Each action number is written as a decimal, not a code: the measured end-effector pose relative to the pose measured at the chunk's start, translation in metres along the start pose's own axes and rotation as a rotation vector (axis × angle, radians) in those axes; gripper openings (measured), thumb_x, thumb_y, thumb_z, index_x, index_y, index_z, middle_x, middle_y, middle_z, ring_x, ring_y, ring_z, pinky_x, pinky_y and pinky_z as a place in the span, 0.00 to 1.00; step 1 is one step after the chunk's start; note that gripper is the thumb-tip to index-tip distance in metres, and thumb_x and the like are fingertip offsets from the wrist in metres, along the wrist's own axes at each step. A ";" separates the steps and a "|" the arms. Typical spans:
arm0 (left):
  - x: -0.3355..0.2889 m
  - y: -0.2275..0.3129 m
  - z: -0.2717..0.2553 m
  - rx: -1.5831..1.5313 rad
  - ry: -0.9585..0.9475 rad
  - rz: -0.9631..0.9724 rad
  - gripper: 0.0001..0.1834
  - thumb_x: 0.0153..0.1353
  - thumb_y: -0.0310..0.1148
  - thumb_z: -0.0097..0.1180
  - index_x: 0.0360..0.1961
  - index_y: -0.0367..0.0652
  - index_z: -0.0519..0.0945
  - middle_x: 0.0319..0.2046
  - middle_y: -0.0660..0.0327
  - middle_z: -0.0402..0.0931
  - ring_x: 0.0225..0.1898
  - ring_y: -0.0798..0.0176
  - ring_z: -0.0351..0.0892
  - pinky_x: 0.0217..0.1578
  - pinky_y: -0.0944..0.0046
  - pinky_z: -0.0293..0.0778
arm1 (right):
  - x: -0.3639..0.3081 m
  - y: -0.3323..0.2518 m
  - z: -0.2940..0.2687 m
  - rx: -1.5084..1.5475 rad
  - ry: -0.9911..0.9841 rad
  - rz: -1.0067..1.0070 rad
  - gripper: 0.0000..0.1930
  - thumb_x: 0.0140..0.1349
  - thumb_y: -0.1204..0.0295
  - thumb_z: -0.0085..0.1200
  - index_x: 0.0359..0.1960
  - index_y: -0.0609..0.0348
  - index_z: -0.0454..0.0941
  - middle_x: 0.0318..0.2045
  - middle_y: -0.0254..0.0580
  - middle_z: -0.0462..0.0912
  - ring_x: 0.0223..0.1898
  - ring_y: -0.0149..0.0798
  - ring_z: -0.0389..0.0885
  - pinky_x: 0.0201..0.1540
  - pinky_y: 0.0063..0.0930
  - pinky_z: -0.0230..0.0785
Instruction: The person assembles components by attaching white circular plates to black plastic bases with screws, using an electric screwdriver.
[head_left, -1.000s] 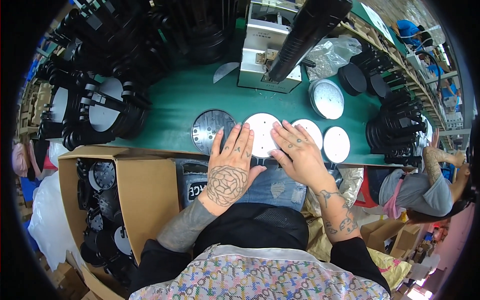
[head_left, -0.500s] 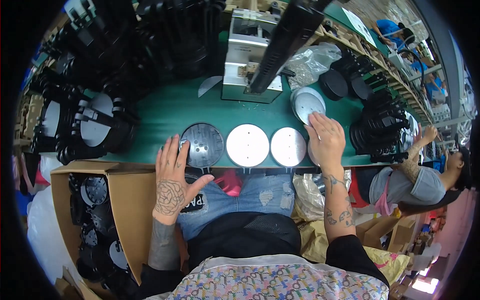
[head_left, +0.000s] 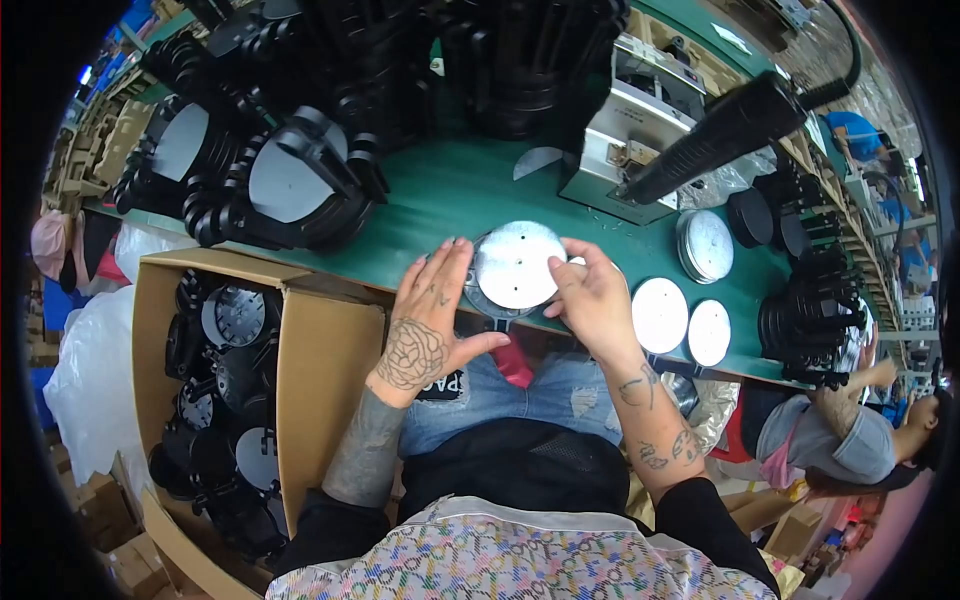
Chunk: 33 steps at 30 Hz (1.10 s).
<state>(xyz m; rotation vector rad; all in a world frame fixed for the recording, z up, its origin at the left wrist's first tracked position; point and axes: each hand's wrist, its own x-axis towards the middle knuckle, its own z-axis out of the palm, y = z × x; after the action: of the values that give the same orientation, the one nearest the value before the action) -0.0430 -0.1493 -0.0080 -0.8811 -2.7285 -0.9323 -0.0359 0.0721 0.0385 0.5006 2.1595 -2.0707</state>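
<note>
The right hand (head_left: 592, 305) pinched a disc (head_left: 520, 265) between thumb and fingers by its right edge, over a base (head_left: 479, 302) on the near bench (head_left: 415, 190). Just left, the left hand (head_left: 425, 325) had its thumb spread wide.

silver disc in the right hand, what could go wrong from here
The silver disc is off-centre over the dark round base, so it might slide off. The right hand grips its rim and could get pinched. The table ends close by, so the disc might fall.
</note>
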 end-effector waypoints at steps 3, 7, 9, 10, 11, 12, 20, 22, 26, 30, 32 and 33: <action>-0.009 -0.004 0.002 0.048 0.001 -0.005 0.56 0.52 0.60 0.71 0.74 0.40 0.61 0.72 0.44 0.60 0.75 0.45 0.58 0.73 0.43 0.51 | -0.010 0.007 0.008 -0.499 0.032 -0.346 0.17 0.67 0.72 0.61 0.55 0.66 0.78 0.31 0.42 0.86 0.23 0.35 0.81 0.28 0.28 0.76; -0.009 -0.007 0.006 0.046 0.013 0.030 0.53 0.52 0.61 0.70 0.73 0.43 0.65 0.73 0.45 0.59 0.75 0.46 0.57 0.72 0.45 0.52 | -0.010 0.016 0.009 -0.935 0.139 -0.650 0.15 0.60 0.72 0.65 0.49 0.61 0.85 0.43 0.47 0.84 0.42 0.49 0.82 0.45 0.39 0.77; -0.007 -0.006 0.006 -0.001 0.064 0.022 0.51 0.52 0.61 0.71 0.71 0.43 0.68 0.73 0.49 0.62 0.74 0.47 0.59 0.70 0.45 0.54 | -0.008 0.018 0.008 -1.014 0.159 -0.723 0.16 0.61 0.70 0.65 0.50 0.60 0.85 0.49 0.48 0.83 0.49 0.50 0.81 0.52 0.41 0.75; -0.008 -0.007 0.007 -0.001 0.058 0.021 0.51 0.52 0.61 0.71 0.71 0.43 0.68 0.73 0.49 0.62 0.74 0.47 0.59 0.70 0.45 0.54 | -0.009 0.019 0.007 -1.076 0.133 -0.743 0.17 0.61 0.69 0.64 0.51 0.60 0.85 0.53 0.49 0.82 0.55 0.52 0.78 0.57 0.44 0.71; -0.008 -0.007 0.008 0.013 0.060 0.034 0.49 0.51 0.60 0.71 0.69 0.44 0.70 0.72 0.52 0.64 0.74 0.48 0.60 0.69 0.46 0.56 | -0.009 0.021 0.005 -1.137 0.106 -0.764 0.18 0.62 0.68 0.64 0.53 0.59 0.85 0.57 0.50 0.80 0.60 0.53 0.75 0.62 0.46 0.67; -0.009 -0.008 0.007 0.028 0.063 0.047 0.48 0.50 0.60 0.72 0.67 0.44 0.72 0.71 0.55 0.66 0.73 0.48 0.62 0.68 0.46 0.57 | -0.009 0.021 0.003 -1.134 0.105 -0.760 0.18 0.62 0.68 0.64 0.53 0.59 0.85 0.57 0.50 0.80 0.60 0.53 0.75 0.62 0.46 0.67; -0.006 -0.013 0.009 -0.010 0.184 0.130 0.41 0.44 0.56 0.77 0.56 0.46 0.80 0.62 0.61 0.76 0.67 0.53 0.71 0.61 0.48 0.65 | -0.005 0.021 -0.005 -1.120 0.064 -0.789 0.17 0.62 0.64 0.63 0.52 0.53 0.87 0.59 0.52 0.79 0.62 0.57 0.73 0.64 0.50 0.64; -0.007 -0.012 0.010 -0.014 0.188 0.111 0.42 0.44 0.56 0.77 0.57 0.47 0.80 0.63 0.61 0.75 0.67 0.53 0.71 0.62 0.48 0.65 | -0.005 0.018 -0.003 -1.120 0.076 -0.784 0.17 0.62 0.64 0.63 0.52 0.54 0.87 0.59 0.53 0.79 0.62 0.57 0.73 0.65 0.50 0.63; -0.003 -0.009 0.004 0.003 0.161 0.081 0.44 0.40 0.56 0.79 0.57 0.47 0.80 0.63 0.60 0.76 0.68 0.52 0.71 0.64 0.46 0.64 | -0.010 0.023 0.007 -1.143 0.143 -0.807 0.18 0.62 0.65 0.63 0.52 0.55 0.87 0.58 0.55 0.79 0.61 0.58 0.73 0.65 0.52 0.62; 0.002 -0.009 0.002 0.034 0.120 0.102 0.44 0.43 0.58 0.77 0.58 0.46 0.79 0.64 0.60 0.75 0.68 0.52 0.70 0.66 0.47 0.62 | -0.011 0.022 0.002 -1.134 0.162 -0.788 0.17 0.61 0.65 0.64 0.51 0.55 0.87 0.56 0.53 0.80 0.62 0.57 0.73 0.65 0.50 0.62; 0.000 -0.009 0.002 0.039 0.116 0.092 0.43 0.45 0.59 0.75 0.59 0.46 0.78 0.64 0.60 0.75 0.68 0.54 0.71 0.67 0.48 0.61 | -0.010 0.016 -0.005 -1.080 0.077 -0.733 0.16 0.61 0.64 0.64 0.49 0.55 0.88 0.56 0.51 0.81 0.60 0.55 0.75 0.65 0.48 0.64; -0.002 -0.009 0.002 0.038 0.113 0.077 0.43 0.45 0.59 0.75 0.59 0.46 0.78 0.64 0.60 0.75 0.68 0.55 0.71 0.67 0.48 0.61 | -0.006 0.012 -0.013 -0.954 0.011 -0.702 0.15 0.58 0.67 0.66 0.46 0.56 0.87 0.54 0.48 0.82 0.58 0.53 0.77 0.64 0.46 0.65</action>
<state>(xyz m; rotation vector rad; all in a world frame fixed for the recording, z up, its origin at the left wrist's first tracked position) -0.0460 -0.1550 -0.0144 -0.8916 -2.5899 -0.8849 -0.0249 0.0844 0.0295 -0.4033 3.2170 -0.8895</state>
